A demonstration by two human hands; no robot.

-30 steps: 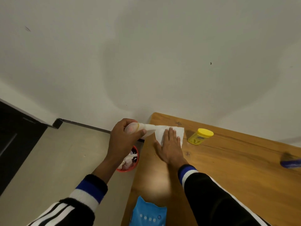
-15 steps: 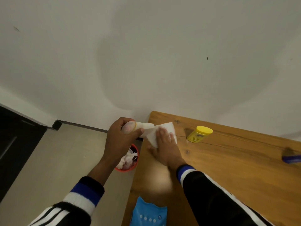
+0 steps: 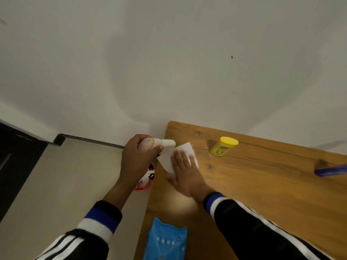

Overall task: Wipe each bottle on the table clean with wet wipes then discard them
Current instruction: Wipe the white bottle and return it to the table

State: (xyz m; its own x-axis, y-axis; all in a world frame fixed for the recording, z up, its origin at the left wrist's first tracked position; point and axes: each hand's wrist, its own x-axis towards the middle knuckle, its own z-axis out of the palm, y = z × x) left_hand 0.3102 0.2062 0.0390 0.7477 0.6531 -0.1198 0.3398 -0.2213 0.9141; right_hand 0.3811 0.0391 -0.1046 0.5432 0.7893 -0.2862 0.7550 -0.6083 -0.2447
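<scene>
The bottle (image 3: pixel 159 145) is lying sideways in the left hand (image 3: pixel 137 162), whose fingers are curling round its base, just off the table's (image 3: pixel 262 184) corner. The right hand (image 3: pixel 185 171) is pressing flat, fingers straight, on a wipe (image 3: pixel 185 150) spread on the tabletop beside the bottle's tip. I judge the wipe is best lifted and wrapped round the bottle while the left hand is turning it. Counting: one held bottle, one yellow jar (image 3: pixel 223 146), one blue thing (image 3: pixel 330 170) blurring at the edge, one wipe, one pack (image 3: pixel 166 241), one bin (image 3: pixel 145 182).
</scene>
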